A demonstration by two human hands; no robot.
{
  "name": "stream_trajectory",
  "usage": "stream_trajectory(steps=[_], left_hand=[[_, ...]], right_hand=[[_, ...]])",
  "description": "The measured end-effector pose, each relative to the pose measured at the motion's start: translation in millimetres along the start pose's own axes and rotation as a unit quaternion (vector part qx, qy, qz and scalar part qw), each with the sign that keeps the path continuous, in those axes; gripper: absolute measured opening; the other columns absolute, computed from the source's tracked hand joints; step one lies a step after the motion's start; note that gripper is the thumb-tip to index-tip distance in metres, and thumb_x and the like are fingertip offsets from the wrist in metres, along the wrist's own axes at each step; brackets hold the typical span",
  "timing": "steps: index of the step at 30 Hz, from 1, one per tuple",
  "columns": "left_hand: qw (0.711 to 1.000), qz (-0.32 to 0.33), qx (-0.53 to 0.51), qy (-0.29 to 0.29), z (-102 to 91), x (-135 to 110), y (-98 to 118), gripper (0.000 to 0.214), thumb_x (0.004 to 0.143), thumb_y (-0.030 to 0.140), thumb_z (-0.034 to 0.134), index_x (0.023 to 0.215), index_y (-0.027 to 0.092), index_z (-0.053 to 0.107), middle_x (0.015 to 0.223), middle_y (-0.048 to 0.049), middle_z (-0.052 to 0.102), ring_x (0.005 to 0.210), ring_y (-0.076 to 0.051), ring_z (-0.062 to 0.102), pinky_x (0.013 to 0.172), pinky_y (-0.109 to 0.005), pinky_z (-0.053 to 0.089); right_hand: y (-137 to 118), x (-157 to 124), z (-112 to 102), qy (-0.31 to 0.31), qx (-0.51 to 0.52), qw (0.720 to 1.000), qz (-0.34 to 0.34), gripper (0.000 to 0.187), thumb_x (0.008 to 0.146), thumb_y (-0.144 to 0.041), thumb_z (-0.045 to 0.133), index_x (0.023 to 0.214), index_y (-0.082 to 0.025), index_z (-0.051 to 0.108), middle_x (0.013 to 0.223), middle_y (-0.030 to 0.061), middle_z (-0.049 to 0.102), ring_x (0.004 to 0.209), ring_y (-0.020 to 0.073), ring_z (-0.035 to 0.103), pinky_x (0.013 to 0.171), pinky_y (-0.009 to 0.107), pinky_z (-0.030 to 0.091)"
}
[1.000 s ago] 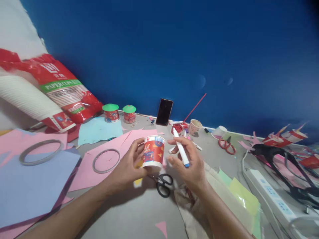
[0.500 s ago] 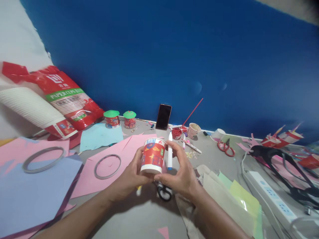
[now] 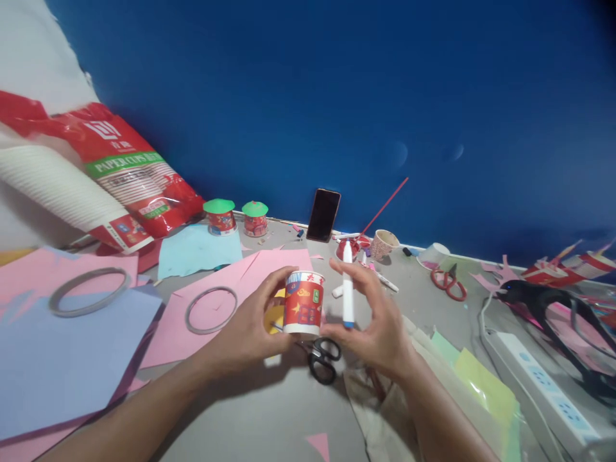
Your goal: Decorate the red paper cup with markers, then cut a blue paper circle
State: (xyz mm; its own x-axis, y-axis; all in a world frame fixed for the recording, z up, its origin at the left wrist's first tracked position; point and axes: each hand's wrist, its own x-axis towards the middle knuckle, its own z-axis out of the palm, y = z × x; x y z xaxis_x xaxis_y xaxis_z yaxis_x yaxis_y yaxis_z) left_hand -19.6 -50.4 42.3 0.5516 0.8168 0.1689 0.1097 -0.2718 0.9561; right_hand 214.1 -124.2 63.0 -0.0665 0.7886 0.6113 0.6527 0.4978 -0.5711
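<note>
My left hand (image 3: 250, 324) is wrapped round a red printed paper cup (image 3: 303, 301), held upside down above the grey table (image 3: 250, 417). My right hand (image 3: 378, 324) grips a white marker with a blue cap (image 3: 347, 292), upright, just right of the cup, and its thumb rests near the cup's lower rim. A bit of yellow paper (image 3: 275, 317) shows behind my left fingers. Black-handled scissors (image 3: 321, 358) lie on the table right below both hands.
Pink paper (image 3: 226, 282) and lilac paper (image 3: 58, 359) carry two grey rings (image 3: 212, 309). A red bag of paper cups (image 3: 129, 173), two green-topped cups (image 3: 219, 216), a phone (image 3: 323, 215), red scissors (image 3: 450, 282) and a white power strip (image 3: 534, 378) surround the hands.
My left hand has turned the cup round, showing another side of the print. My right hand went from holding the marker slanted and apart to holding it upright beside the cup.
</note>
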Motion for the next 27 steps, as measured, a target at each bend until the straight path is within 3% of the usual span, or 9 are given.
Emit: stream_trajectory(steps=[3, 5, 9, 13, 16, 27], left_hand=[[1.0, 0.001, 0.022, 0.003, 1.1, -0.8, -0.2, 0.08, 0.075, 0.023, 0.079, 0.151, 0.027, 0.053, 0.153, -0.0113, 0.067, 0.139, -0.036, 0.071, 0.114, -0.048, 0.063], [0.999, 0.013, 0.046, 0.006, 1.5, -0.9, -1.6, 0.079, 0.074, 0.022, 0.076, 0.15, 0.026, 0.052, 0.152, -0.0117, 0.067, 0.136, -0.035, 0.072, 0.114, -0.048, 0.062], [0.996, 0.041, 0.081, 0.005, 2.9, -1.9, -4.4, 0.079, 0.077, 0.023, 0.075, 0.151, 0.027, 0.049, 0.152, -0.0118, 0.065, 0.132, -0.034, 0.073, 0.113, -0.05, 0.061], [0.995, 0.039, 0.087, 0.003, 4.5, -3.3, -4.0, 0.077, 0.078, 0.026, 0.077, 0.15, 0.028, 0.049, 0.146, -0.0098, 0.068, 0.127, -0.033, 0.075, 0.108, -0.047, 0.063], [0.996, 0.033, 0.086, 0.007, 4.9, -3.4, -1.1, 0.078, 0.077, 0.027, 0.08, 0.149, 0.028, 0.052, 0.142, -0.0091, 0.069, 0.125, -0.034, 0.074, 0.107, -0.046, 0.062], [0.996, 0.047, 0.078, 0.005, 6.3, -4.3, -3.5, 0.077, 0.077, 0.023, 0.081, 0.148, 0.031, 0.054, 0.147, -0.008, 0.065, 0.126, -0.033, 0.072, 0.105, -0.044, 0.063]], right_hand=[[-10.1, -0.1, -4.7, 0.049, 0.017, 0.998, -0.045, 0.034, 0.104, -0.03, 0.078, 0.137, -0.03, 0.071, 0.121, 0.0085, 0.083, 0.11, 0.0264, 0.078, 0.089, 0.038, 0.064], [-17.4, 0.1, -6.1, 0.052, 0.035, 0.995, -0.08, 0.021, 0.111, -0.024, 0.066, 0.129, -0.028, 0.075, 0.1, 0.0042, 0.085, 0.087, 0.0205, 0.079, 0.079, 0.033, 0.062], [-26.1, 1.9, -4.7, 0.064, 0.061, 0.988, -0.127, 0.02, 0.114, -0.029, 0.062, 0.121, -0.022, 0.078, 0.09, 0.006, 0.085, 0.076, 0.02, 0.079, 0.07, 0.032, 0.062], [-28.2, 0.3, -1.2, 0.076, 0.056, 0.994, -0.063, 0.008, 0.107, -0.023, 0.071, 0.103, -0.022, 0.078, 0.079, 0.0014, 0.082, 0.062, 0.0165, 0.076, 0.059, 0.026, 0.059], [-28.9, -2.1, 0.8, 0.066, 0.049, 0.996, -0.032, 0.01, 0.104, -0.021, 0.072, 0.096, -0.023, 0.077, 0.075, 0.0002, 0.08, 0.055, 0.0156, 0.073, 0.052, 0.024, 0.057], [-31.0, -1.0, 3.1, 0.034, 0.04, 0.998, -0.027, 0.015, 0.104, -0.021, 0.069, 0.09, -0.024, 0.074, 0.073, 0.0, 0.079, 0.058, 0.0162, 0.074, 0.055, 0.024, 0.058]])
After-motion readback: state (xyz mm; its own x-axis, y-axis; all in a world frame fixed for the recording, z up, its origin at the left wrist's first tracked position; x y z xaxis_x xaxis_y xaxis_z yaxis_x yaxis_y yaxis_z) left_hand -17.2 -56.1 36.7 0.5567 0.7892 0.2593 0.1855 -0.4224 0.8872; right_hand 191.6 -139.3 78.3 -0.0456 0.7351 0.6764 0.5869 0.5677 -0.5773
